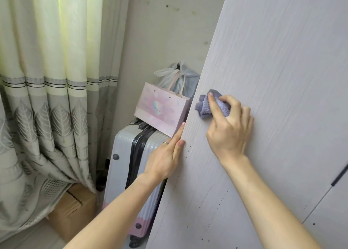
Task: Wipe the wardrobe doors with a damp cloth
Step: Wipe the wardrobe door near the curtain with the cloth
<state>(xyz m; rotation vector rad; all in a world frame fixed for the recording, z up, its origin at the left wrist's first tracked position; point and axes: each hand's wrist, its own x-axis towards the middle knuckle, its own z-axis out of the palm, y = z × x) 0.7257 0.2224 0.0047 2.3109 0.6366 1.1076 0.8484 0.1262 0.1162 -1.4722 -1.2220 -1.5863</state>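
A pale wood-grain wardrobe door (273, 64) fills the right half of the view, swung open toward me. My right hand (228, 128) presses a bunched purple cloth (205, 107) flat against the door near its left edge. My left hand (165, 154) grips that left edge just below, thumb on the front face, fingers wrapped behind; a ring shows on one finger. Small dark specks dot the lower part of the door.
Behind the door edge stands a grey and pink suitcase (124, 173) with a pink gift bag (160, 109) and a tied plastic bag (178, 73) on top. A curtain (47, 98) hangs at left over a cardboard box (73, 207). A dark handle (339, 175) sits at the right.
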